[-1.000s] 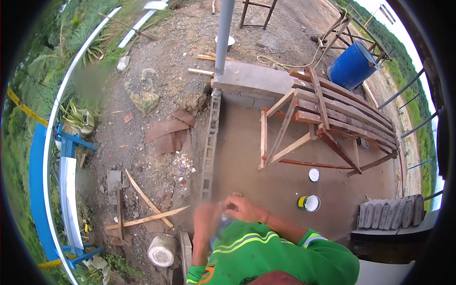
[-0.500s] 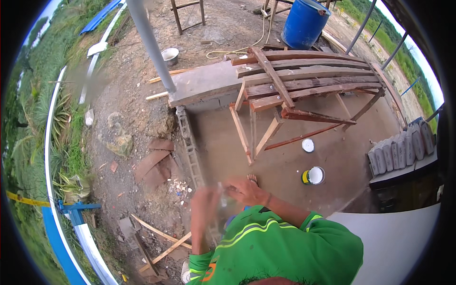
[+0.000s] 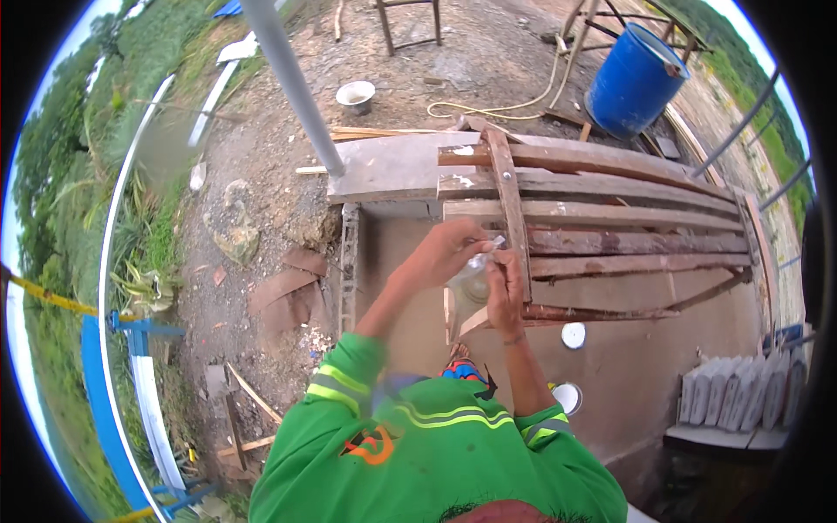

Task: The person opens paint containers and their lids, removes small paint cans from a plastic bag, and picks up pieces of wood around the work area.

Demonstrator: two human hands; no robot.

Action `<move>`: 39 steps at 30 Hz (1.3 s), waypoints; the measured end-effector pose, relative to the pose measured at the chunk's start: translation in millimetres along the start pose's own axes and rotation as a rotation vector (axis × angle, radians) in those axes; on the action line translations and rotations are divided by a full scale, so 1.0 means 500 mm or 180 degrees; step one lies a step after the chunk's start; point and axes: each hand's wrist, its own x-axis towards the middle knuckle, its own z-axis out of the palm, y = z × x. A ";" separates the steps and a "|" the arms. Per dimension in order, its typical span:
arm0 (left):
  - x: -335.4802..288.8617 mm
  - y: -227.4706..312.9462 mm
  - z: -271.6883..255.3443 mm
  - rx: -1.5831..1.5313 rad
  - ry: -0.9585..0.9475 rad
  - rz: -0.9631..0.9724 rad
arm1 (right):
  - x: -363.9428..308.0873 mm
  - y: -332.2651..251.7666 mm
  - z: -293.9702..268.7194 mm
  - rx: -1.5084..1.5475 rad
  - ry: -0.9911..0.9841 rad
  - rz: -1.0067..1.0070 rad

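In front of my chest, both hands are raised close together over the near left end of a slatted wooden bench (image 3: 610,241). My left hand (image 3: 452,250) is closed, fingers pinching the upper edge of a clear, crinkled plastic bag (image 3: 473,286). My right hand (image 3: 505,295) is closed on the same bag from the right side. The bag hangs below the fingers, partly see-through; I cannot make out what is in it, if anything. One foot in a colourful sandal (image 3: 466,370) shows beneath my hands.
A white lid-like disc (image 3: 573,336) and a white-topped bucket (image 3: 568,398) rest on the brown floor. A grey post (image 3: 296,87) rises from a concrete ledge (image 3: 384,166). Stacked grey slabs (image 3: 741,392) stand right; a blue barrel (image 3: 636,83) stands far right.
Both hands have moved up and to the right, toward the bench's end. The clear bag now shows between them. The whole view has shifted, and I have turned toward the bench.
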 end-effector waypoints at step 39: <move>0.251 -0.294 0.101 -0.1007 -0.1208 0.0206 | 0.146 0.157 -0.126 -0.0557 0.0421 0.0468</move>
